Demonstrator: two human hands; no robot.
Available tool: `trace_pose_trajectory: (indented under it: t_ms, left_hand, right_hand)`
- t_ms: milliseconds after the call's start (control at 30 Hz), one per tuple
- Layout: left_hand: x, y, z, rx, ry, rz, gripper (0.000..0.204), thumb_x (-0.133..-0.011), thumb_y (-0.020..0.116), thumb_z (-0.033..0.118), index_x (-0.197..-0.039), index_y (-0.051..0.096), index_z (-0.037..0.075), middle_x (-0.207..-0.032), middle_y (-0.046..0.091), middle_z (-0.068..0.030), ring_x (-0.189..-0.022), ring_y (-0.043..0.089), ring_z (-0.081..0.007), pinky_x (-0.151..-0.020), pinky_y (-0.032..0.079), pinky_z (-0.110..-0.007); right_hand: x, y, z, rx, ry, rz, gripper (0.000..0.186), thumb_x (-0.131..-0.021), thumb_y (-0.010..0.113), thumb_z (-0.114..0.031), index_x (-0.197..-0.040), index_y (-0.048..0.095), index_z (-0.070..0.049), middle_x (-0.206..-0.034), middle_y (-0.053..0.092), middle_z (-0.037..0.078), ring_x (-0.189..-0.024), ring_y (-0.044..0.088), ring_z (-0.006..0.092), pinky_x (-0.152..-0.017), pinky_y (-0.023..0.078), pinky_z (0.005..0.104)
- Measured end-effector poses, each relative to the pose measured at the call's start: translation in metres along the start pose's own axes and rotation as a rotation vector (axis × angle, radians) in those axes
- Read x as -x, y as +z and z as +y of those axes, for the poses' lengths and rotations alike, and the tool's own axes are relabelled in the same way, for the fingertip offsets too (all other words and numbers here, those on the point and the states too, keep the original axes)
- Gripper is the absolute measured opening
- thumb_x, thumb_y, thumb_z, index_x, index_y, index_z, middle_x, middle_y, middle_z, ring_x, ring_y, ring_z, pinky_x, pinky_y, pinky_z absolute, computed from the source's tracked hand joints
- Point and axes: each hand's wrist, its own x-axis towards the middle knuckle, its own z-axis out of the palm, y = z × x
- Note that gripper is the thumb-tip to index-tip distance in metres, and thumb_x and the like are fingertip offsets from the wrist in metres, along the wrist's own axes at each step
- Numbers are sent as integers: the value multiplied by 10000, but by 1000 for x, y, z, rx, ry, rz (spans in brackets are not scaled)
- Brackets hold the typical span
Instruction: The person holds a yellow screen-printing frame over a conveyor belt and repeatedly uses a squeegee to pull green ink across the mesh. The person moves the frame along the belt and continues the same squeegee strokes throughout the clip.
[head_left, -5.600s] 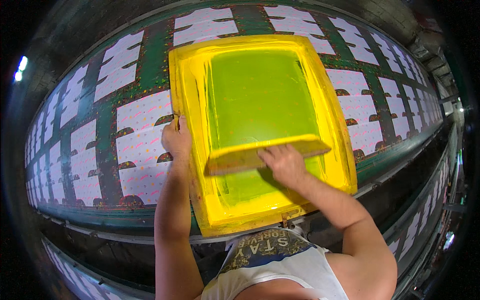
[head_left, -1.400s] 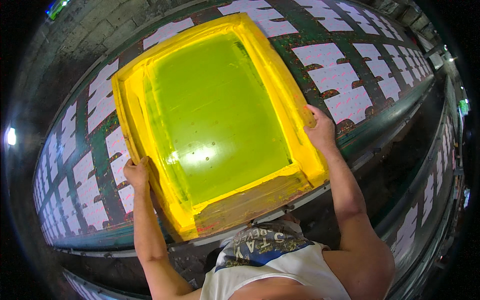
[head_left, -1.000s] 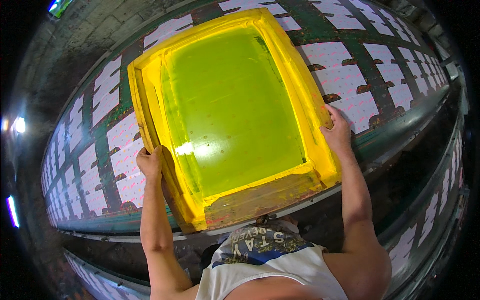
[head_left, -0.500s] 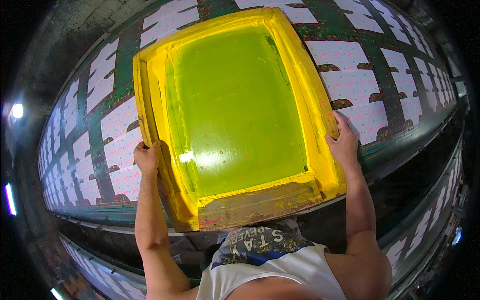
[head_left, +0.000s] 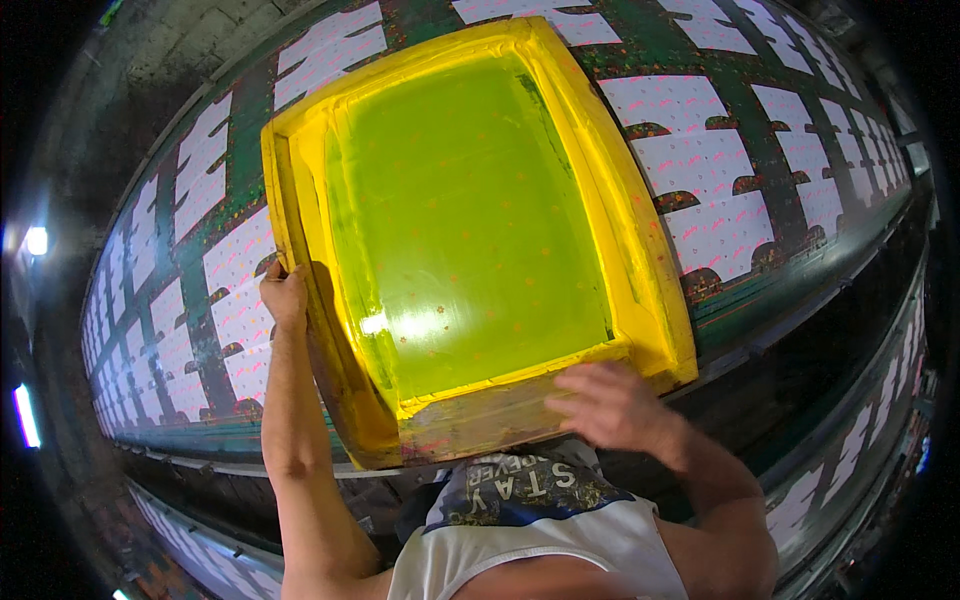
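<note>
A large yellow, ink-coated screen frame (head_left: pixel 650 230) with a translucent yellow-green mesh (head_left: pixel 455 225) lies over the long printing table. Thick yellow ink lines the inner sides of the frame. My left hand (head_left: pixel 285 298) grips the frame's left side. A brownish squeegee board (head_left: pixel 470 414) lies along the near end, its upper edge coated yellow. Just over the right part of this board is my right hand (head_left: pixel 610 405), blurred, with its fingers spread.
White printed panels (head_left: pixel 700 225) with pink marks are laid out in rows on the green table (head_left: pixel 725 316), left, right and beyond the frame. A second table with white pieces runs behind me at lower left and right (head_left: pixel 850 435). A wall (head_left: pixel 200 40) and lights (head_left: pixel 28 415) border the left side.
Since half a second ago my right hand has left the frame's right side and moved down and left to the board. Earlier it held the squeegee across the mesh; that now lies at the near end.
</note>
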Motion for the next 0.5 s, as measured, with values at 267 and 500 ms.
trace_pose_trajectory:
  t_ms: [267,500]
  left_hand:
    - [19,19,31,-110,-45,90,336,-855,807,205,-1109,817,-16,-969,839,-207,-886,804,-345,-842,626,-469]
    - [33,7,60,-246,-72,91,409,-879,806,261,-1185,807,-9,-1194,784,-285,-1159,754,-468,-1043,595,-565]
  right_hand:
    - [-45,10,-55,186,54,-170,504,-884,760,-98,-1388,766,-105,-1396,716,138,-1306,675,339,-1110,531,487]
    - [-117,35,-86,265,159,-234,407,-857,698,-7,-1243,808,-79,-1180,792,151,-1104,757,375,-959,592,494]
